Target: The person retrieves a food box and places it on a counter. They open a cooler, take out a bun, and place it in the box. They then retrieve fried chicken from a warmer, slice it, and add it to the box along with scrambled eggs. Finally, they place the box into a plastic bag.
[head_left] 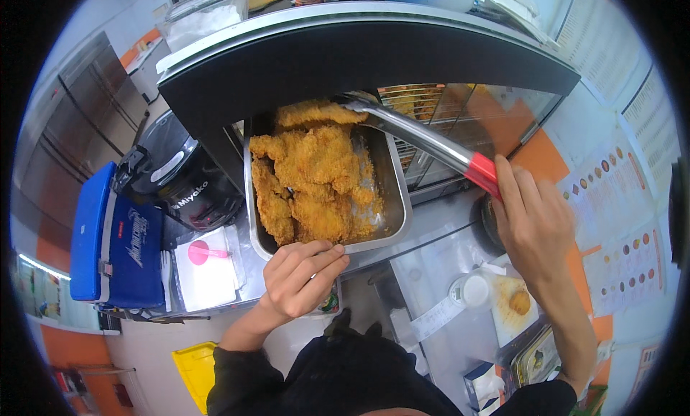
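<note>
A deep metal tray [402,200] of golden breaded fried cutlets [316,157] sits partly inside a black-fronted warming cabinet [359,53]. My left hand [302,276] is closed on the tray's near rim, its fingers curled over the edge. In my right hand [532,215], closed around the red grip, is a pair of metal tongs [431,143] slanting left toward the back of the tray. Their tips meet the right end of a cutlet [316,114] at the rear; I cannot tell whether they pinch it. Loose crumbs lie on the tray's right side.
Wire racks [424,128] with more fried food show behind the cabinet's glass. Left of the tray stand a black rice cooker [194,186] and a blue cooler box [122,236]. White paper sheets [208,276] lie nearby. A white-lidded tub [474,290] stands on the right counter.
</note>
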Motion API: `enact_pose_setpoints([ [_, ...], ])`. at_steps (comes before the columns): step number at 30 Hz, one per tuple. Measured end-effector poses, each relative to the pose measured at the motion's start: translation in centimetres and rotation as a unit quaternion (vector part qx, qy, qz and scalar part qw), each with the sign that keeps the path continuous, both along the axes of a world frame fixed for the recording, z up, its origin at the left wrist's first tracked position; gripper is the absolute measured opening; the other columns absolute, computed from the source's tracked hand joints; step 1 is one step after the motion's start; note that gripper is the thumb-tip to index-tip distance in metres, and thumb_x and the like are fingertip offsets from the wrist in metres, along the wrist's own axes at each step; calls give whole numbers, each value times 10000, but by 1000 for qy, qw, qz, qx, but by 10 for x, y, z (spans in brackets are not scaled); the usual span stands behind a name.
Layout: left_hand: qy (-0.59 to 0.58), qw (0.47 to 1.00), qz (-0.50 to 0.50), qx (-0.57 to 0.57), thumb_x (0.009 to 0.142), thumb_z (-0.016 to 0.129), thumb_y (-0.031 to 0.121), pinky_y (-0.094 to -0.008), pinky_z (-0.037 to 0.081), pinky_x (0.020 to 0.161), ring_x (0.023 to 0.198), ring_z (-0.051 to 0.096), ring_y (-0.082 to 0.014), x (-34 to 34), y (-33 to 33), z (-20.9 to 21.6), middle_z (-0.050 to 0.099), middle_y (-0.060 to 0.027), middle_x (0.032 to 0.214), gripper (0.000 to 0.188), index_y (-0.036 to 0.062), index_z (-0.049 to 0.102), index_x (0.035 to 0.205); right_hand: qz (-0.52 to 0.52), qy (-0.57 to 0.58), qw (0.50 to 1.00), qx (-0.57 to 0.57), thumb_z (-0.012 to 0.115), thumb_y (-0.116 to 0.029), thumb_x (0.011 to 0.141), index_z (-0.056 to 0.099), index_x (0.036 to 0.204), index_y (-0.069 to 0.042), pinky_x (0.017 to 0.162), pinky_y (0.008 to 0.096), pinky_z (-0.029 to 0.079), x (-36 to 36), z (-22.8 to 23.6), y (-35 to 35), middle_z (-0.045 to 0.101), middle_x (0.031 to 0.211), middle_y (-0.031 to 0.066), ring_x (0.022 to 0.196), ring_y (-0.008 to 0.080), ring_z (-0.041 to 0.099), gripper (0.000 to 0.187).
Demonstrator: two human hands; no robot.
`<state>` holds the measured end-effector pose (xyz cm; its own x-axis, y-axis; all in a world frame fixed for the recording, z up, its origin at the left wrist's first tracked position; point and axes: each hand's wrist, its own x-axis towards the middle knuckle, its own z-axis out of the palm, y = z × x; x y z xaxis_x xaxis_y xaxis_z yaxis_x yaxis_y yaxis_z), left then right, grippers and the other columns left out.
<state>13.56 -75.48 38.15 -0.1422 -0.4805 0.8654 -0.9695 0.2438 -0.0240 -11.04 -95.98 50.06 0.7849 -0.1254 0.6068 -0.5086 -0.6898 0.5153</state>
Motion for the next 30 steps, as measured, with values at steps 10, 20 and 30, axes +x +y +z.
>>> enact_pose_setpoints([
  [10, 6, 1000, 17, 10, 697, 773, -29, -331, 528, 711, 870, 723, -235, 1, -4, 8, 760, -74, 924, 230, 20, 779, 922, 9, -40, 999, 24, 865, -2, 683, 681, 1257, 30, 644, 358, 508, -91, -31, -15, 731, 1004, 153, 761, 270, 663, 603],
  [20, -6, 995, 97, -21, 766, 832, -96, -400, 586, 842, 931, 741, -295, 15, -41, 24, 768, -129, 939, 215, 1, 789, 953, -204, -72, 968, 129, 845, -114, 744, 674, 1304, -6, 649, 375, 526, -269, -89, 45, 724, 1048, 131, 761, 271, 664, 595],
  [30, -26, 988, 151, -33, 933, 770, 26, -349, 619, 853, 964, 753, -204, 97, -100, 12, 793, -56, 1032, 107, 17, 816, 1029, -461, 19, 856, 235, 744, -230, 883, 623, 1274, -92, 690, 381, 556, -468, -222, 83, 653, 934, 55, 792, 240, 679, 431],
])
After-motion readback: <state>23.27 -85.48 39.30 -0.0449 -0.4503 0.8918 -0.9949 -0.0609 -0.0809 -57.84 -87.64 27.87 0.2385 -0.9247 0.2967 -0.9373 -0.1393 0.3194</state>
